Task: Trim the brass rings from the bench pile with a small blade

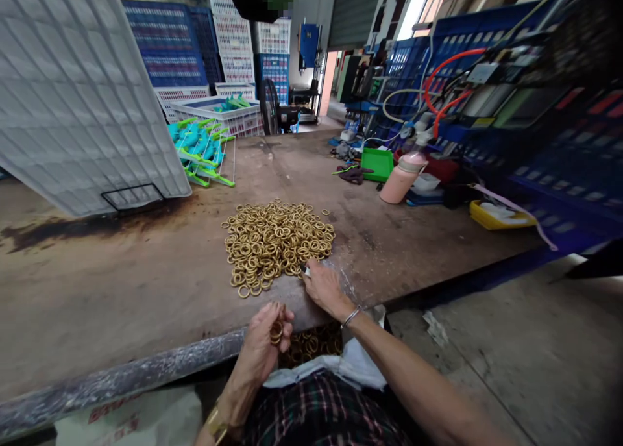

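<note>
A heap of brass-coloured rings [277, 235] lies on the brown worktable [195, 277]. My left hand [263, 339], just off the table's front edge, is closed around a few of these rings [276, 332]. At the heap's right front edge, my right hand [325, 289] has its fingers bent together, with something small, pale and dark at the tips that I cannot make out. Below the table edge, more rings [314, 347] fill an open white sack [335, 368] on my lap.
A large white ribbed panel [82, 95] leans at the left, beside turquoise and green plastic parts [204, 150]. Toward the right stand a pink bottle [402, 180], a green tray [377, 165] and a yellow tray [501, 217]. Stacked crates [163, 43] rise behind.
</note>
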Action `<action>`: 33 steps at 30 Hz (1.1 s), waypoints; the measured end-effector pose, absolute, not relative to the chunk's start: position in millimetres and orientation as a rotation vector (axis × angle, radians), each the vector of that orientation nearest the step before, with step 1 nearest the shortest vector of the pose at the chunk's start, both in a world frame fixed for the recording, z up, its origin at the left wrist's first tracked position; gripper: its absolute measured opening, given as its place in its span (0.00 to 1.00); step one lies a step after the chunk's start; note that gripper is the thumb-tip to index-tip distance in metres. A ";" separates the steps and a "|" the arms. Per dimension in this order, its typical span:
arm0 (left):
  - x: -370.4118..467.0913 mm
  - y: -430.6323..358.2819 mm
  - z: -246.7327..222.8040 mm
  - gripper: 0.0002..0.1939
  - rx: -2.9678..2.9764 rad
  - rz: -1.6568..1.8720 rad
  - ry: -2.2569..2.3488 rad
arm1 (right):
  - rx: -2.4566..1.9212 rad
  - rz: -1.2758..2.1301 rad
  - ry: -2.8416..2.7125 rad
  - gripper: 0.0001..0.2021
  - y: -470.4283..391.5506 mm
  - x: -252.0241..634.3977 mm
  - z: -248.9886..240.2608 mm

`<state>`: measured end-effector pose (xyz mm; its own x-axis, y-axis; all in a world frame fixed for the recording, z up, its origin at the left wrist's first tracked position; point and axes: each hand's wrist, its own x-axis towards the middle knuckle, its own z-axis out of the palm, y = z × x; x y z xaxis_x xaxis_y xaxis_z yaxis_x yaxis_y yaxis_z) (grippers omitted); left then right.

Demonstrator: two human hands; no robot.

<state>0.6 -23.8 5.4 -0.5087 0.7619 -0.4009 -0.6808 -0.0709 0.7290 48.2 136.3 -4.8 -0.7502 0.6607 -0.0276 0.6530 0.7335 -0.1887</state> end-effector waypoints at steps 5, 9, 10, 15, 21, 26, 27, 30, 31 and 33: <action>-3.8 -26.6 5.9 0.14 0.053 1.779 1.051 | -1.092 0.254 -2.852 0.09 137.6 48.4 -8.8; -7.5 -28.6 8.9 0.13 -0.013 1.764 0.947 | -1.093 0.264 -2.847 0.10 138.5 53.3 -9.8; -8.4 -28.8 8.8 0.13 -0.027 1.757 0.925 | -1.094 0.268 -2.849 0.10 139.0 55.1 -9.9; -11.7 -29.2 4.4 0.13 -0.050 1.755 0.833 | -1.019 0.429 -2.812 0.10 142.7 65.6 -8.4; -11.8 -26.2 6.4 0.12 -0.112 1.790 0.906 | -0.826 1.063 -2.507 0.07 137.2 68.3 -3.0; -10.8 -22.0 12.5 0.15 0.036 1.823 1.127 | -0.735 1.534 -2.339 0.04 124.3 64.7 4.4; -10.8 -21.4 12.6 0.16 0.064 1.826 1.165 | -0.712 1.564 -2.338 0.04 122.0 64.5 6.7; -10.8 -20.6 10.6 0.16 0.111 1.812 1.250 | -0.600 1.495 -2.382 0.05 115.5 65.2 14.1; -10.6 -20.5 9.3 0.17 0.121 1.798 1.267 | -0.551 1.448 -2.402 0.05 113.4 65.7 16.3; -10.1 -20.4 6.3 0.17 0.141 1.768 1.292 | -0.460 1.367 -2.452 0.06 109.2 66.7 19.7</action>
